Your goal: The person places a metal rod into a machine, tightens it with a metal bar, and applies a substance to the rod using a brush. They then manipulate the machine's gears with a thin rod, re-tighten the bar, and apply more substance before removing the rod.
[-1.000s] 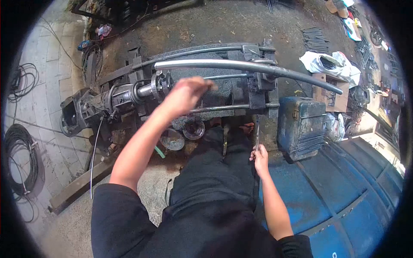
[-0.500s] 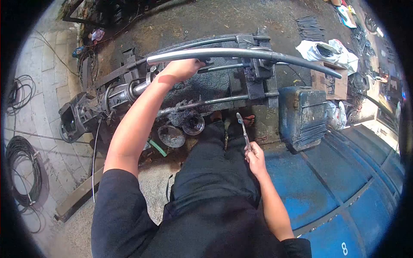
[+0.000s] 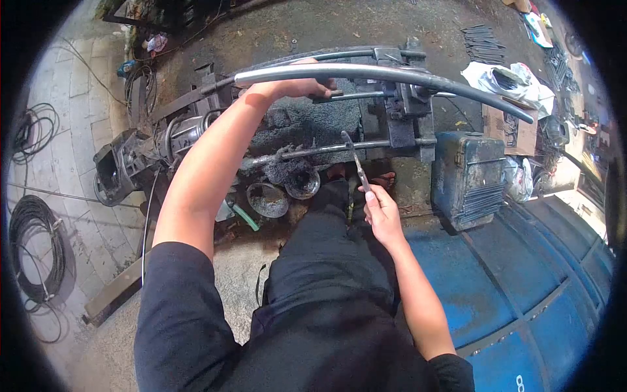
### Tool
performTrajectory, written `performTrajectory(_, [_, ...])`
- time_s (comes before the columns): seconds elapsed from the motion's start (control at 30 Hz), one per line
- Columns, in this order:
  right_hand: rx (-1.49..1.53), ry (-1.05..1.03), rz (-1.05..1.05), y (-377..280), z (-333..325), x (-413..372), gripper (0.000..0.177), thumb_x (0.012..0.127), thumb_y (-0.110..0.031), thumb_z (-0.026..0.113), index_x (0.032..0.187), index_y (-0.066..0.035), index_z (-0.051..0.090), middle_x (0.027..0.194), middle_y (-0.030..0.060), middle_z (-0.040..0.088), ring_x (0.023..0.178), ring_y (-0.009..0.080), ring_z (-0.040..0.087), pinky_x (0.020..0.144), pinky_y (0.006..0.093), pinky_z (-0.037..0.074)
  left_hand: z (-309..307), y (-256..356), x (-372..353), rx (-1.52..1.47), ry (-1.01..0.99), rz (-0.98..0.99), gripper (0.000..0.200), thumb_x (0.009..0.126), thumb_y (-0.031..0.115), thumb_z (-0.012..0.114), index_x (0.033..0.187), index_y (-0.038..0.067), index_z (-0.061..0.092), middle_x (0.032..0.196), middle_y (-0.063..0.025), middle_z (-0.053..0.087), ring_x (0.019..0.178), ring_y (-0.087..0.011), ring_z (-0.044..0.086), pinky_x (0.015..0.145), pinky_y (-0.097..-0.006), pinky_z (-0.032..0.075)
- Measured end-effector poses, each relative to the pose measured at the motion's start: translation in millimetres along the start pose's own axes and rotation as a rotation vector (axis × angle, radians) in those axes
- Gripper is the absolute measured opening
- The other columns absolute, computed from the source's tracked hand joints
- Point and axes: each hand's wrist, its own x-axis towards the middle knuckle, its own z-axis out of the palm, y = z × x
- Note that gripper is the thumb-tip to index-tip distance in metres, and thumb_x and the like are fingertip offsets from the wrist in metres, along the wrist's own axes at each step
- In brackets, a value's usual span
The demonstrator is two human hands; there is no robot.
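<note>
A long curved metal bar (image 3: 339, 70) spans the machine (image 3: 405, 108) in front of me. My left hand (image 3: 305, 86) reaches beneath that bar, partly covered by it. Its fingers are bent near the end of a metal rod (image 3: 359, 96); what they grip is hard to make out. Lower down, my right hand (image 3: 384, 219) is closed around the handle of a slim tool (image 3: 356, 160) with a dark, narrow tip. The tip points forward and overlaps the machine's lower rod (image 3: 320, 150) in view. Grey metal shavings (image 3: 281, 134) lie heaped among the rods.
Two round bowls (image 3: 268, 200) sit below the machine, near a green tube (image 3: 246, 219). To the right stands a worn blue-grey metal box (image 3: 467, 179) beside blue metal panels (image 3: 483, 281). Coiled cable (image 3: 39, 251) lies at left; thin rods (image 3: 483, 44) lie in a pile.
My left hand has moved right along the underside of the curved bar. My right hand has raised the slim tool forward toward the machine. The whole view has shifted slightly.
</note>
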Motion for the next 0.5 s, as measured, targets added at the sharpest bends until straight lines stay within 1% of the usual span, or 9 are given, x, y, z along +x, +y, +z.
performTrajectory(0.07, [0.102,-0.021,0.032,2,-1,3,0.033,0.102,-0.032,0.051,0.116,-0.004,0.062,0.068,-0.0026,0.051,0.058,0.0066,0.048,0.053,0.0253,0.041,2,2,0,0.019,0.039,0.044,0.025,0.080,0.018,0.077,0.103,0.009,0.073,0.094,-0.0063,0.073,0.086,-0.0204,0.067,0.081,-0.0367,0.052])
performTrajectory(0.1, [0.101,-0.021,0.034,2,-1,3,0.033,0.102,-0.032,0.051,0.116,-0.004,0.062,0.068,-0.0026,0.051,0.058,0.0066,0.048,0.053,0.0253,0.041,2,2,3,-0.002,0.008,-0.003,0.026,0.080,0.018,0.077,0.104,0.009,0.074,0.095,-0.0070,0.073,0.087,-0.0201,0.067,0.082,-0.0363,0.052])
performTrajectory(0.13, [0.088,-0.006,0.037,1,-2,3,0.031,0.102,-0.030,0.051,0.116,-0.004,0.062,0.068,-0.0027,0.050,0.058,0.0062,0.048,0.052,0.0248,0.041,3,1,5,-0.023,-0.024,-0.049,0.026,0.081,0.018,0.077,0.105,0.010,0.074,0.096,-0.0077,0.074,0.089,-0.0197,0.068,0.082,-0.0358,0.053])
performTrajectory(0.2, [0.075,0.011,0.041,-1,-4,4,0.030,0.102,-0.028,0.051,0.116,-0.004,0.061,0.067,-0.0027,0.050,0.058,0.0058,0.048,0.052,0.0244,0.041,2,3,6,0.003,-0.033,-0.056,0.027,0.081,0.017,0.077,0.106,0.010,0.074,0.096,-0.0082,0.074,0.088,-0.0192,0.068,0.082,-0.0358,0.053])
performTrajectory(0.27, [-0.048,0.081,-0.006,-3,-5,7,0.027,0.103,-0.026,0.050,0.115,-0.003,0.059,0.069,-0.0028,0.049,0.059,0.0054,0.048,0.052,0.0234,0.041,0,8,5,0.029,-0.042,-0.063,0.027,0.081,0.017,0.077,0.107,0.011,0.074,0.096,-0.0087,0.074,0.088,-0.0186,0.068,0.081,-0.0357,0.053])
performTrajectory(0.33, [0.011,0.061,0.010,-5,-6,11,0.026,0.103,-0.024,0.049,0.115,-0.003,0.057,0.069,-0.0022,0.049,0.060,0.0054,0.048,0.053,0.0238,0.041,1,8,5,-0.025,-0.051,-0.033,0.028,0.081,0.009,0.075,0.109,0.004,0.072,0.093,-0.0074,0.073,0.081,-0.0157,0.067,0.077,-0.0316,0.057])
performTrajectory(0.43, [0.100,0.063,0.022,-10,-1,21,0.024,0.102,-0.022,0.047,0.114,-0.002,0.054,0.070,-0.0013,0.050,0.062,0.0055,0.049,0.055,0.0243,0.041,2,7,3,-0.119,-0.037,-0.045,0.029,0.081,0.012,0.076,0.109,0.004,0.073,0.092,-0.0073,0.073,0.081,-0.0157,0.067,0.076,-0.0315,0.057])
performTrajectory(0.47, [0.128,0.086,0.017,-12,0,25,0.023,0.102,-0.021,0.047,0.113,-0.002,0.053,0.070,-0.0010,0.050,0.063,0.0056,0.049,0.056,0.0245,0.042,2,7,3,-0.118,-0.037,-0.048,0.029,0.081,0.012,0.076,0.109,0.004,0.073,0.092,-0.0073,0.073,0.081,-0.0157,0.067,0.076,-0.0315,0.057])
performTrajectory(0.5, [0.083,0.105,0.000,-11,0,30,0.022,0.102,-0.019,0.046,0.111,-0.001,0.052,0.070,-0.0010,0.050,0.063,0.0056,0.048,0.057,0.0253,0.041,2,9,3,-0.078,-0.033,-0.042,0.029,0.081,0.012,0.076,0.109,0.004,0.073,0.092,-0.0076,0.073,0.081,-0.0158,0.067,0.076,-0.0314,0.056])
